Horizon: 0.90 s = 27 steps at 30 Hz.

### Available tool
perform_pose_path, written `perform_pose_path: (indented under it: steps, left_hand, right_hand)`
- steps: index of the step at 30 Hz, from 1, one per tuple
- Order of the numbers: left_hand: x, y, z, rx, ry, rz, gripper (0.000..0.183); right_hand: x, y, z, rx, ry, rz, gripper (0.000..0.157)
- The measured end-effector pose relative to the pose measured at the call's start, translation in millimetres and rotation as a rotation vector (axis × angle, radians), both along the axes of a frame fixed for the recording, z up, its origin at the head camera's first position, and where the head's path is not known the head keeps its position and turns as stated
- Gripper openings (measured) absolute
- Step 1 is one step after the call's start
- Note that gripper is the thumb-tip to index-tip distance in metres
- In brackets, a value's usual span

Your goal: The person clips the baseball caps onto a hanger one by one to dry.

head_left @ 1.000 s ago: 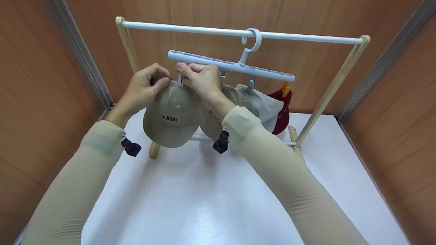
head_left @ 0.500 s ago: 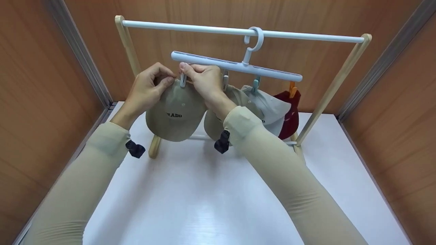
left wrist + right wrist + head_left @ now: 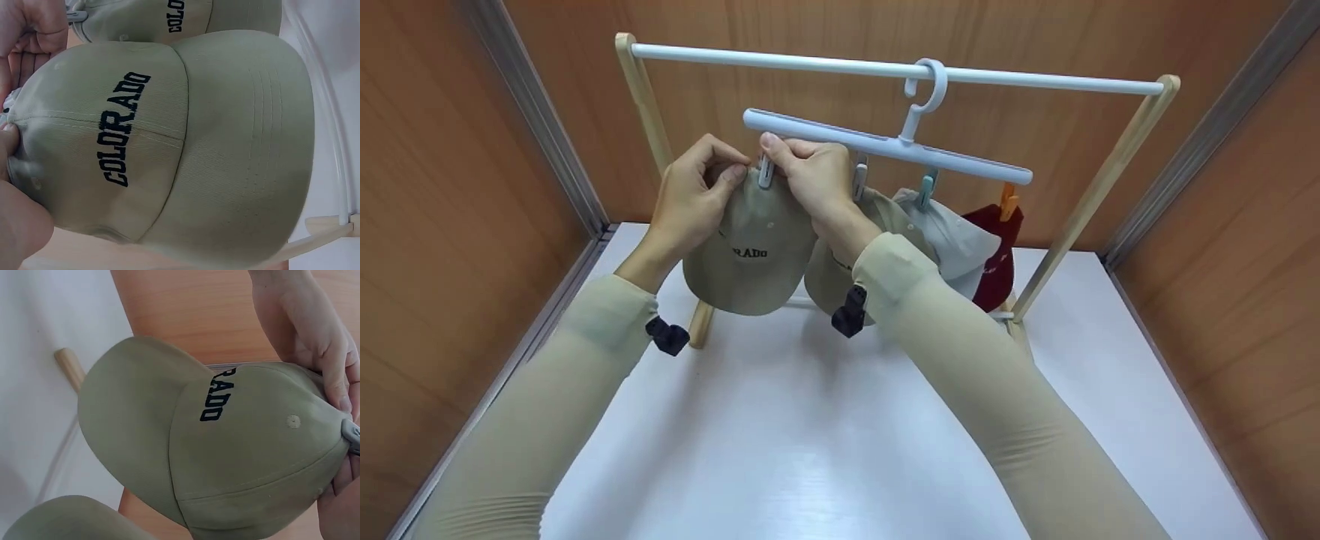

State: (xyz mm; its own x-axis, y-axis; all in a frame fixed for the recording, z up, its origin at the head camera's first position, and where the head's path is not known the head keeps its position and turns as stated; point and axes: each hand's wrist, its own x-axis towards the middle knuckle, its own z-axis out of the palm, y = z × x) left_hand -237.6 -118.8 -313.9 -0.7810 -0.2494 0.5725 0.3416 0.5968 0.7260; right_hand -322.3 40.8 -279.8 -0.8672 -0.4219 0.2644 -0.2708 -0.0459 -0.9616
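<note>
An olive-green baseball cap with dark lettering hangs brim down at the left end of a pale hanger. The left wrist view shows COLORADO across the cap. My left hand pinches the top of its crown between thumb and fingers. Right beside that, my right hand pinches a grey clothespin at the crown's top. In the right wrist view the clothespin sits against the cap fabric. My right fingers hide part of where the clothespin meets the hanger.
Along the hanger hang a second olive cap, a light grey cap and a dark red cap, each on a clothespin. The hanger hooks over the white rail of a wooden-legged rack. Wood-look panels enclose the white table.
The hanger and its caps have shifted slightly right, and the front cap has risen a little. Both hands have moved slightly right while keeping their pinches.
</note>
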Motion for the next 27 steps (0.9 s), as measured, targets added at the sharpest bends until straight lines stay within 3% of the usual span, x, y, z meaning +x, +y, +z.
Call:
perform_pose_path:
  steps: [4, 13, 17, 21, 24, 27]
  left_hand:
    - [-0.7, -0.5, -0.2, -0.003, -0.002, 0.007, 0.014]
    - [1.7, -10.0, -5.9, -0.028, -0.036, -0.002, 0.017]
    - [1.4, -11.7, -7.8, -0.079, -0.037, 0.005, 0.016]
    - [-0.9, -13.6, -10.9, -0.111, -0.025, -0.010, 0.017]
    - [-1.8, -15.5, -13.0, -0.123, -0.034, -0.006, 0.018]
    - [-1.1, -17.5, -14.6, -0.127, -0.056, 0.012, 0.017]
  right_hand:
    - [0.6, 2.3, 0.1, 0.049, 0.027, 0.007, 0.024]
    - [4.6, 9.0, -7.5, 0.133, 0.143, 0.112, 0.041]
    - [6.7, 15.6, -11.5, 0.175, 0.247, 0.144, 0.048]
    - [12.1, 31.3, -14.8, 0.266, 0.410, 0.154, 0.057]
    - [17.4, 50.8, -18.0, 0.318, 0.505, 0.146, 0.056]
    - [21.7, 76.3, -23.5, 0.313, 0.534, 0.153, 0.051]
